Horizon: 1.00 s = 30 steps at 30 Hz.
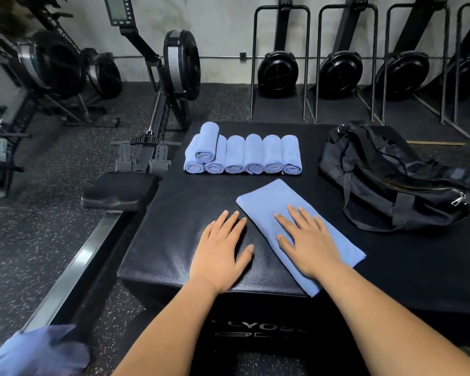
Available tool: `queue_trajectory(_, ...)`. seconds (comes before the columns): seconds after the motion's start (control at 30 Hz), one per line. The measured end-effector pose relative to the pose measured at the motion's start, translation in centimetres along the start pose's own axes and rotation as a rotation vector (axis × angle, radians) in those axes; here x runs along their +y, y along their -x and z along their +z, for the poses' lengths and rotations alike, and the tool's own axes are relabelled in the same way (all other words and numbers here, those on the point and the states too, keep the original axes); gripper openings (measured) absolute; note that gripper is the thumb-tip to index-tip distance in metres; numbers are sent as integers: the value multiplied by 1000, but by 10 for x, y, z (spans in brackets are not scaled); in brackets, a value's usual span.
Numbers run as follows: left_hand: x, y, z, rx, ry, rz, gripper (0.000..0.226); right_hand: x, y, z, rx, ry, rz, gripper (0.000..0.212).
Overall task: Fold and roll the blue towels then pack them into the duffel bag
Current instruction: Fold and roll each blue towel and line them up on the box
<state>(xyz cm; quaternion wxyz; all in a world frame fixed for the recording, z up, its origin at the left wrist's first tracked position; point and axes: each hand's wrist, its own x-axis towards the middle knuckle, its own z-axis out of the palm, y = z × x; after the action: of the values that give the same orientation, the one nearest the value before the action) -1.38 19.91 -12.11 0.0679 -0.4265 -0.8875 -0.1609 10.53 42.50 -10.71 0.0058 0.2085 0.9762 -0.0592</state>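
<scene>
Left hand [223,251]: fingers straight, spread, palm flat on bare black table [174,213], holding nothing, fingertips just beside towel edge.
Right hand [307,245]: fingers straight, spread, pressing flat on folded blue towel [272,202]; no grip.
Towel: long strip, lying diagonal from 11 to 5 o'clock, near end overhanging table edge.
Rolled towels [244,156]: 12 o'clock, six side by side, seventh on top at left.
Duffel bag [385,180]: black, slumped, 2 o'clock.
Loose blue cloth [38,351]: 8 o'clock, off table.
</scene>
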Motion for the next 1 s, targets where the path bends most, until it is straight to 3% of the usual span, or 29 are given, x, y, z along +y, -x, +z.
queue_trajectory(0.1, -1, -1, 0, -4, 31, -7, 68, -41, -9, 4, 35, -74, 242, 63)
queue_trajectory(0.2, -2, -1, 0, 13, 59, -15, 64, -70, -24, -8, -19, -338, 351, 60)
queue_trajectory(0.3, -3, -1, 0, 17, 77, -17, 64, -64, -25, -20, -23, -367, 230, 58)
queue_trajectory(0.43, -3, 0, 0, 10, 74, 30, 64, -24, 3, 0, 16, -28, 32, 67)
queue_trajectory(0.6, -5, 1, 1, -32, 20, 123, 61, -15, 9, 10, 102, -116, 22, 69)
queue_trajectory(0.8, -5, -1, 0, -105, -7, 89, 62, 11, 27, 6, 23, -45, -110, 80)
queue_trajectory(1.0, 6, 10, 4, -50, 192, 168, 50, 56, 67, 4, 73, 12, -221, 71)
